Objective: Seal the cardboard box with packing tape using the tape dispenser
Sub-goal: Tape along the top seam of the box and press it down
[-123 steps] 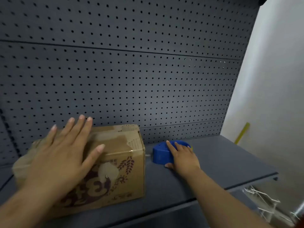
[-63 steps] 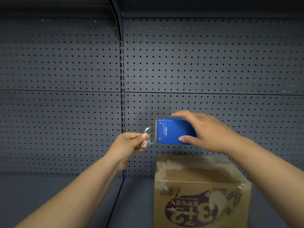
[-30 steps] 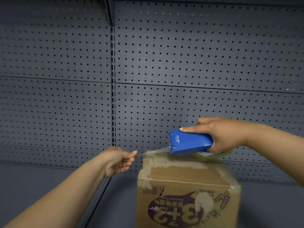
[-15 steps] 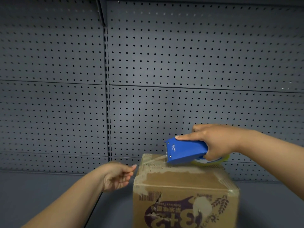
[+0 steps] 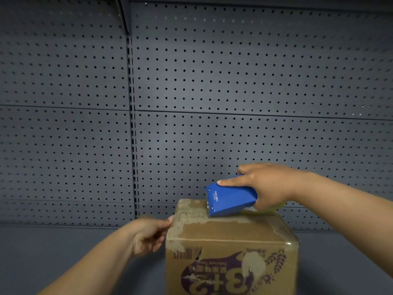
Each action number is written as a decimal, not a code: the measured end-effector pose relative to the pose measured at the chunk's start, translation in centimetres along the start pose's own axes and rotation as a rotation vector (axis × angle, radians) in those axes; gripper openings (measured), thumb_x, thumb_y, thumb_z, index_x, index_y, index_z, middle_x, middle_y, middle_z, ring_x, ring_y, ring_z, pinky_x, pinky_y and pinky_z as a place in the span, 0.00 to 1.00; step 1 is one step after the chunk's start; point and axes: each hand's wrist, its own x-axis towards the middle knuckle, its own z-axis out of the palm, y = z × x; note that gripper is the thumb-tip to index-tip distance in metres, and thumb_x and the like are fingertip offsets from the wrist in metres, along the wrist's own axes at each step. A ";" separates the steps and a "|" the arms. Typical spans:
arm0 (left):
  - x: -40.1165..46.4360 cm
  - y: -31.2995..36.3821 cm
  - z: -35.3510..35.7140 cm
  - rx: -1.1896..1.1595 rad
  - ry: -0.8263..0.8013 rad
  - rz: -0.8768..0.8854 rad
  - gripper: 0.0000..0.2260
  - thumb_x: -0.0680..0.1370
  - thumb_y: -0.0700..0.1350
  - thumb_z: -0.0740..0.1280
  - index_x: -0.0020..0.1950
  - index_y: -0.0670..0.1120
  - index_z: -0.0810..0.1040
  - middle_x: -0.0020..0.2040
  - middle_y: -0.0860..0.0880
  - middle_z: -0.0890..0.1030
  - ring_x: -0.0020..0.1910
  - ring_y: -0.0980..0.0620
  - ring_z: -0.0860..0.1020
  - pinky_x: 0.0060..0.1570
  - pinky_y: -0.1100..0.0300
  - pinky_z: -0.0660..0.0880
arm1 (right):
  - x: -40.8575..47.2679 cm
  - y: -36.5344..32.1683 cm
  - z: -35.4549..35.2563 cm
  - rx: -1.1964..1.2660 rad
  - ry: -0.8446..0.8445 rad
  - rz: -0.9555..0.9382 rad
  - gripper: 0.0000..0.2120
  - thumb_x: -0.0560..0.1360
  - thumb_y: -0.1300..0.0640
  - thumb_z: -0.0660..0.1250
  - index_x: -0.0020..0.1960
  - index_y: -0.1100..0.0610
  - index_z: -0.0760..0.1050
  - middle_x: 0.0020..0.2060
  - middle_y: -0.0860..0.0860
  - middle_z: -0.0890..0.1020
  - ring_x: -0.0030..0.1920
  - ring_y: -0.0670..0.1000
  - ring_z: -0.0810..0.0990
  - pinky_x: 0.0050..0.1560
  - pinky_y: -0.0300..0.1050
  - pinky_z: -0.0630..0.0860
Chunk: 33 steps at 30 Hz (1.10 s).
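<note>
1. Head view: the cardboard box [image 5: 231, 250] stands on a dark grey shelf [image 5: 53, 252], in front of the perforated back panel [image 5: 234, 81] and toward the shelf's right part. Its printed front face is toward the camera; its top shows torn, pale patches.
2. Head view: the tape dispenser [image 5: 230, 195] is blue, tilted nose-down to the left, with its lower edge touching the box top near the rear edge.
3. Head view: the right hand [image 5: 268, 186] wraps the rear of the tape dispenser in a firm hold, index finger extended along its upper face. A yellowish roll edge shows under the palm.
4. Head view: the left hand [image 5: 148, 237] is motion-blurred at the box's upper left corner, fingertips touching the left edge. Fingers are curled close together; whether they pinch anything cannot be determined.
</note>
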 end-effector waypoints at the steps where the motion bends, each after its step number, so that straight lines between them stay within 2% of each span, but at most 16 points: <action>1: -0.1 0.0 0.1 0.017 0.000 -0.008 0.07 0.76 0.47 0.66 0.43 0.45 0.79 0.40 0.47 0.74 0.34 0.54 0.70 0.34 0.63 0.65 | 0.0 -0.1 0.0 0.005 0.004 -0.001 0.38 0.71 0.52 0.64 0.70 0.28 0.46 0.48 0.47 0.67 0.47 0.49 0.68 0.40 0.44 0.67; 5: -1.2 -0.2 0.6 0.137 0.062 -0.034 0.10 0.76 0.52 0.64 0.44 0.47 0.79 0.36 0.49 0.74 0.30 0.55 0.69 0.28 0.65 0.64 | -0.1 -0.1 0.2 0.011 0.013 -0.005 0.38 0.71 0.52 0.64 0.70 0.28 0.47 0.50 0.47 0.67 0.48 0.48 0.67 0.41 0.44 0.67; 8: -2.4 -0.2 1.2 0.369 0.205 0.029 0.10 0.77 0.49 0.63 0.48 0.43 0.76 0.34 0.47 0.72 0.29 0.53 0.68 0.25 0.63 0.65 | -0.1 0.0 0.2 0.015 0.006 -0.004 0.39 0.70 0.52 0.64 0.70 0.29 0.47 0.48 0.47 0.66 0.48 0.49 0.67 0.38 0.42 0.64; 9: -3.0 0.1 1.7 0.497 0.292 0.097 0.09 0.78 0.48 0.62 0.47 0.42 0.74 0.34 0.46 0.71 0.31 0.51 0.70 0.28 0.61 0.68 | -0.1 0.0 0.1 0.016 0.004 -0.005 0.39 0.70 0.52 0.64 0.70 0.29 0.47 0.47 0.46 0.66 0.47 0.48 0.66 0.36 0.42 0.63; 11: -4.0 1.2 2.9 0.732 0.481 0.351 0.10 0.80 0.47 0.58 0.46 0.42 0.73 0.41 0.45 0.74 0.45 0.46 0.75 0.46 0.55 0.73 | -0.1 -0.1 0.1 0.012 -0.001 -0.005 0.38 0.71 0.52 0.64 0.70 0.29 0.47 0.46 0.46 0.65 0.47 0.48 0.66 0.35 0.41 0.62; 12: -4.5 1.8 3.7 0.801 0.531 0.515 0.12 0.81 0.48 0.55 0.52 0.42 0.73 0.50 0.43 0.76 0.57 0.45 0.74 0.57 0.54 0.70 | 0.0 -0.1 0.0 0.010 -0.006 -0.008 0.38 0.71 0.52 0.65 0.70 0.29 0.47 0.46 0.46 0.65 0.46 0.48 0.66 0.35 0.42 0.63; 13: -5.2 2.4 4.6 0.858 0.530 0.670 0.16 0.81 0.48 0.53 0.63 0.42 0.71 0.63 0.42 0.73 0.67 0.45 0.68 0.65 0.54 0.63 | 0.0 -0.2 0.0 0.009 -0.013 -0.012 0.38 0.71 0.52 0.65 0.71 0.30 0.48 0.46 0.46 0.65 0.46 0.48 0.66 0.36 0.42 0.65; 14: -5.9 2.9 5.5 0.960 0.481 0.773 0.20 0.82 0.49 0.51 0.72 0.44 0.64 0.73 0.45 0.65 0.74 0.48 0.59 0.70 0.55 0.55 | 0.1 -0.2 -0.1 0.010 -0.022 -0.016 0.39 0.70 0.52 0.65 0.71 0.30 0.48 0.46 0.46 0.65 0.46 0.49 0.66 0.39 0.44 0.67; 15: -6.4 3.2 6.5 1.091 0.412 0.821 0.22 0.82 0.51 0.48 0.76 0.47 0.56 0.77 0.48 0.56 0.76 0.50 0.52 0.72 0.56 0.48 | 0.2 -0.2 -0.2 0.010 -0.032 -0.020 0.39 0.70 0.52 0.66 0.71 0.30 0.48 0.46 0.47 0.65 0.46 0.49 0.66 0.41 0.46 0.69; 17: -6.5 3.1 7.9 1.352 0.322 0.760 0.24 0.82 0.52 0.45 0.77 0.49 0.47 0.78 0.50 0.47 0.76 0.52 0.45 0.72 0.56 0.41 | 0.3 0.0 -0.4 0.003 -0.056 -0.022 0.40 0.70 0.52 0.66 0.71 0.31 0.48 0.46 0.47 0.66 0.46 0.49 0.67 0.45 0.48 0.72; 20: -5.9 2.4 8.8 1.529 0.269 0.631 0.25 0.81 0.53 0.43 0.77 0.47 0.44 0.78 0.48 0.46 0.76 0.51 0.44 0.73 0.54 0.42 | 0.6 0.3 -0.6 -0.005 -0.085 -0.030 0.39 0.70 0.52 0.66 0.71 0.30 0.48 0.46 0.48 0.66 0.45 0.49 0.67 0.46 0.48 0.72; 25: -5.9 2.0 8.9 1.494 0.146 0.539 0.24 0.81 0.52 0.41 0.77 0.47 0.45 0.78 0.48 0.45 0.76 0.50 0.43 0.74 0.54 0.44 | 1.4 0.3 -0.4 -0.011 -0.144 -0.061 0.39 0.70 0.53 0.66 0.71 0.30 0.49 0.42 0.45 0.65 0.44 0.49 0.68 0.39 0.45 0.68; 28: -5.9 2.0 8.8 1.510 0.121 0.532 0.23 0.81 0.50 0.41 0.77 0.48 0.43 0.78 0.47 0.44 0.76 0.49 0.42 0.74 0.54 0.45 | 1.9 0.4 -0.5 0.010 -0.159 -0.073 0.40 0.70 0.52 0.67 0.71 0.30 0.49 0.39 0.43 0.62 0.45 0.49 0.67 0.41 0.45 0.68; 33: -5.7 2.1 8.7 1.520 0.103 0.524 0.23 0.81 0.50 0.41 0.77 0.49 0.44 0.78 0.47 0.43 0.76 0.49 0.41 0.74 0.54 0.43 | 1.8 1.2 -0.5 0.072 -0.185 -0.051 0.42 0.68 0.50 0.70 0.68 0.27 0.46 0.50 0.46 0.65 0.50 0.51 0.72 0.46 0.48 0.74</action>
